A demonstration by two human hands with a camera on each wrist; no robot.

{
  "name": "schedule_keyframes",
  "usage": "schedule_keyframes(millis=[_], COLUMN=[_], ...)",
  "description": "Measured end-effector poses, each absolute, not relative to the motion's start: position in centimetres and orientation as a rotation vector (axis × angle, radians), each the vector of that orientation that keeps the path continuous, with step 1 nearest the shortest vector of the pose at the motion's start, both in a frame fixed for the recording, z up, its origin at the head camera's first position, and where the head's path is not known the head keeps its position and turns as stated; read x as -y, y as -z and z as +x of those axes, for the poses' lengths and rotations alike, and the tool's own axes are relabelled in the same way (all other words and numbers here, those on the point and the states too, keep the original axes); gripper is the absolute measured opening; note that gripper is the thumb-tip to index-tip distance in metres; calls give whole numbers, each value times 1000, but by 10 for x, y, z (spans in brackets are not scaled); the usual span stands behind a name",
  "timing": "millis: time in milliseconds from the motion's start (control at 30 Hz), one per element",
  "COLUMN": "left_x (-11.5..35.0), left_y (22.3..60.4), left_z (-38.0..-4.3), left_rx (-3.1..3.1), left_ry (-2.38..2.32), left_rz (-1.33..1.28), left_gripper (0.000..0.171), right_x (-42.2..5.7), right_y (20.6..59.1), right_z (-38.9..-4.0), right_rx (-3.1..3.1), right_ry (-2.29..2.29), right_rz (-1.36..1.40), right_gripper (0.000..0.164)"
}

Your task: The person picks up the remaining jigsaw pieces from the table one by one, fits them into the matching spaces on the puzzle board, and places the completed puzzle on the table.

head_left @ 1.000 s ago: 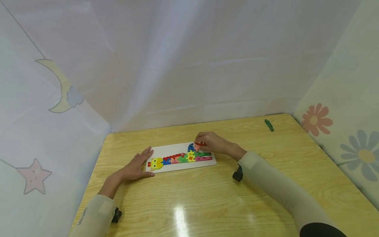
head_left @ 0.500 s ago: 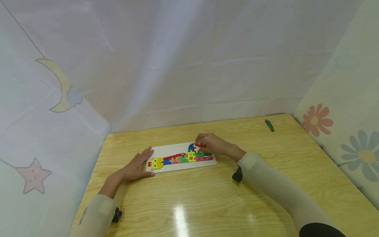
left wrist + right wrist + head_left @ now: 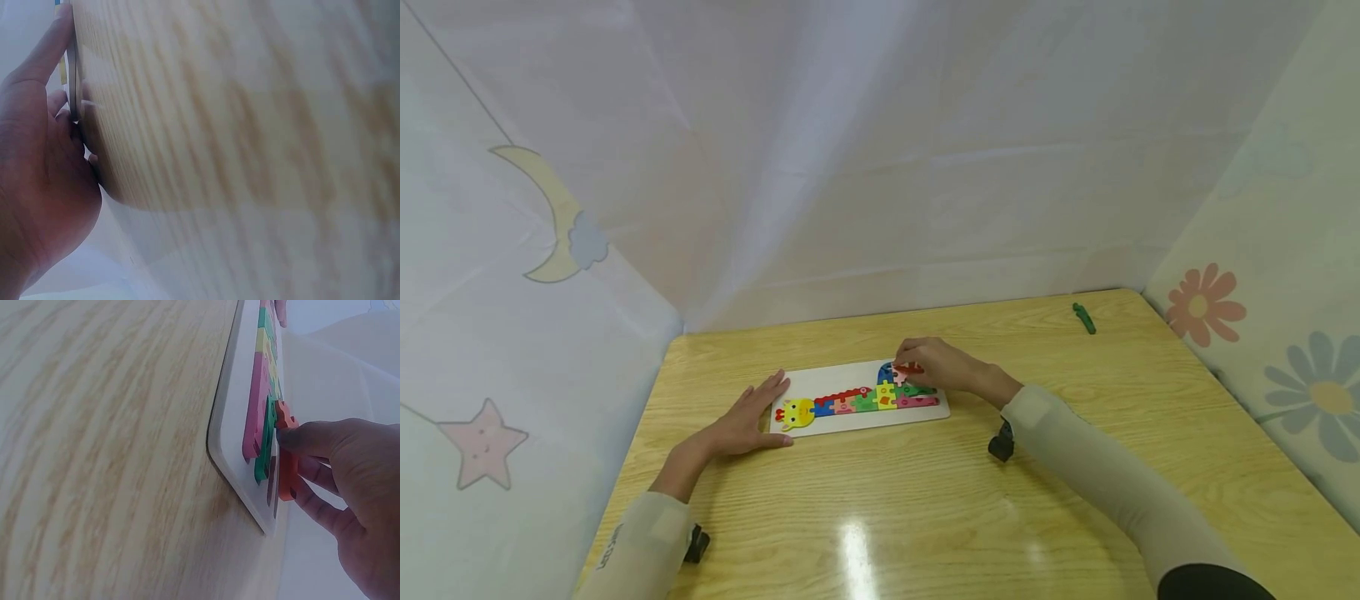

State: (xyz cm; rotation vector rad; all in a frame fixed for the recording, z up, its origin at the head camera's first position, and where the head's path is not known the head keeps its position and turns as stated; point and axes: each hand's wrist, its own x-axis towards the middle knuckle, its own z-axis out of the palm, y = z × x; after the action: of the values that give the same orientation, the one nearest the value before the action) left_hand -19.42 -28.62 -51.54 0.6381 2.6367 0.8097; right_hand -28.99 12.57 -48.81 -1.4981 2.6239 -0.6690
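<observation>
A white puzzle board [image 3: 831, 379] lies on the table, with a giraffe made of coloured jigsaw pieces. Its yellow giraffe head [image 3: 797, 414] is at the left end. My left hand [image 3: 741, 427] rests at that end, fingers and thumb spread along the board's edges. Over the right end, my right hand [image 3: 946, 365] pinches an orange-red leg-shaped puzzle piece [image 3: 287, 464] between thumb and fingers. In the right wrist view this piece stands a little proud of the board, beside the green leg piece [image 3: 265, 450] and the pink leg piece [image 3: 255, 419].
A dark green, long narrow piece [image 3: 1084, 318] lies near the table's back right corner. The wooden table [image 3: 865, 492] meets a pale cloth backdrop [image 3: 880, 208] at its back edge. Printed cloth hangs on both sides.
My right hand and the orange-red piece have shifted very slightly at the board's right end. The left hand and the board look unmoved.
</observation>
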Motion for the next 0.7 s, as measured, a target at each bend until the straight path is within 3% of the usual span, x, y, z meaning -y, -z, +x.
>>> schedule_keyframes(millis=[700], left_x=[286], left_y=[515], left_z=[-194], left_rx=[-2633], left_ry=[-811], left_rz=[633], left_gripper=[108], right_x=[-125], right_y=[491], right_z=[-293], right_rx=[-2624], right_ry=[632], right_rz=[-1444], right_gripper=[25])
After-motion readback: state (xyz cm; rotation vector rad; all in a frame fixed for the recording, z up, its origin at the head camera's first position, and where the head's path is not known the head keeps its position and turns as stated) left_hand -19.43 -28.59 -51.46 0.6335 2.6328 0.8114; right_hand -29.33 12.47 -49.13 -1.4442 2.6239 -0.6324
